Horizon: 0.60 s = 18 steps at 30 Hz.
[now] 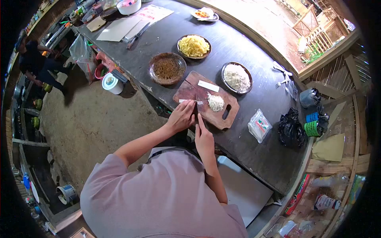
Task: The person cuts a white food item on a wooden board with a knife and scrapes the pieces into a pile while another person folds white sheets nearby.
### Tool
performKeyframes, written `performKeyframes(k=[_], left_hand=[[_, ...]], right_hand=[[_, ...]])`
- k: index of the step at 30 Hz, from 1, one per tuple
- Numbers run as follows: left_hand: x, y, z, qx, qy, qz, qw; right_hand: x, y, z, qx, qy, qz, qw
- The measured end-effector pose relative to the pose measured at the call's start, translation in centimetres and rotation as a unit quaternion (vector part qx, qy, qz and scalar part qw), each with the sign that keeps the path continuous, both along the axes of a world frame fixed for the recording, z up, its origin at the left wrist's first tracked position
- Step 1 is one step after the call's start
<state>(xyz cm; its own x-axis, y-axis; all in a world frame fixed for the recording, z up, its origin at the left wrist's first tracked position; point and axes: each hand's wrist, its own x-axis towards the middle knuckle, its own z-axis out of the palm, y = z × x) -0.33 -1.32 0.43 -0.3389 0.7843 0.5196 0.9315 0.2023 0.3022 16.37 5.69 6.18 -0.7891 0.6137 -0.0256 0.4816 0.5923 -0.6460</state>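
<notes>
A wooden cutting board with a handle hole lies on the dark table. My left hand presses a thin white strip against the board, its fingers bent together. My right hand is closed on a knife, index finger stretched along it; its handle is hidden in the hand. Small cut white slivers lie by the blade. A pile of white shreds is to the right of the knife. Another white piece rests near the board's far edge.
Behind the board are a bowl of brown crumbs, a bowl of yellow pieces and a bowl of pale flour-like material. A plastic packet and black bag lie right. Another person stands at far left.
</notes>
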Motion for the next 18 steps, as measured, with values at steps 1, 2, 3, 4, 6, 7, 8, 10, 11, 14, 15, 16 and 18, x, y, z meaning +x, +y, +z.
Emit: performKeyframes(k=[1,2,3,4,6,7,8,10,11,14,15,16,18], left_hand=[[-0.1,0.0,-0.2,-0.008,0.011,0.002,1.0],[-0.2,-0.1,-0.2,-0.015,0.021,0.005,1.0],[-0.3,-0.2,-0.2,-0.014,0.025,0.007,1.0],[-0.3,-0.2,-0.1,-0.004,0.023,0.001,1.0],[-0.3,-0.1,0.0,0.012,0.016,-0.009,1.0],[-0.3,-0.1,-0.1,0.012,0.012,-0.005,1.0],[-0.2,-0.2,-0.2,0.015,0.004,-0.005,1.0],[-0.1,-0.2,-0.5,0.013,0.01,0.003,1.0],[-0.1,-0.1,-0.7,0.014,0.011,-0.001,1.0],[-0.2,-0.1,-0.8,-0.006,0.043,0.013,0.999],[-0.3,-0.2,-0.7,-0.008,0.044,0.013,0.999],[-0.3,-0.3,-0.7,-0.011,0.048,0.009,0.999],[-0.3,-0.2,-0.7,-0.013,0.049,0.01,0.999]], right_hand=[[-0.4,0.0,0.0,0.002,0.0,0.002,1.0],[0.0,-0.4,0.1,0.002,0.003,0.002,1.0],[1.0,-0.9,0.3,-0.007,0.011,0.001,1.0],[1.9,-1.2,0.4,-0.014,0.018,0.0,1.0],[3.3,-1.6,0.6,-0.011,0.018,0.002,1.0],[3.9,-1.8,0.5,-0.013,0.016,-0.002,1.0],[3.7,-1.5,0.1,-0.011,0.021,0.006,1.0],[2.0,-0.9,-0.3,-0.005,0.006,0.005,1.0],[1.0,-0.4,-0.6,0.004,-0.005,0.006,1.0],[0.1,0.1,-1.1,0.021,0.016,0.017,1.0],[0.2,-0.1,-0.6,0.022,0.003,0.017,1.0],[1.1,-0.4,-0.2,0.01,0.003,0.016,1.0],[3.0,-1.5,0.8,-0.007,0.005,0.005,1.0]])
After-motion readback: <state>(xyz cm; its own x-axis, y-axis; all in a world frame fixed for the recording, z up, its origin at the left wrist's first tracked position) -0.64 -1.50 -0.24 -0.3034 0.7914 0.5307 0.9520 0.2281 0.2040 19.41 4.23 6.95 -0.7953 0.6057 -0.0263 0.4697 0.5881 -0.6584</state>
